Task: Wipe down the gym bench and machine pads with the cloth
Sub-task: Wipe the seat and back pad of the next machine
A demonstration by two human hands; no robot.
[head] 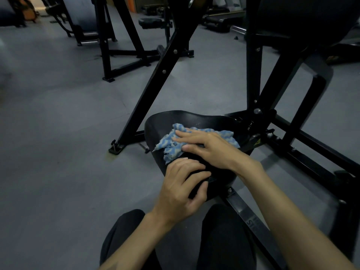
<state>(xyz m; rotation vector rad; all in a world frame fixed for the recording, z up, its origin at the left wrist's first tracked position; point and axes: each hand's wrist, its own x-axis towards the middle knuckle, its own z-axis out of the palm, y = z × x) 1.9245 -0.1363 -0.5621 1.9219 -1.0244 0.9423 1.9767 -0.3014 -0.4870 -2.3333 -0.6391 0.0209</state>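
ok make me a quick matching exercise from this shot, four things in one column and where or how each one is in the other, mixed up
Column one:
1. cloth
2. right hand
3. left hand
4. seat pad

Column two:
A. grips the near edge of the pad, fingers curled over it
B. black, mounted on the machine frame above the grey floor
C. blue and white, crumpled on top of the pad
D. lies flat with straight fingers, pressing on the cloth

Pairs: 1-C, 2-D, 3-A, 4-B
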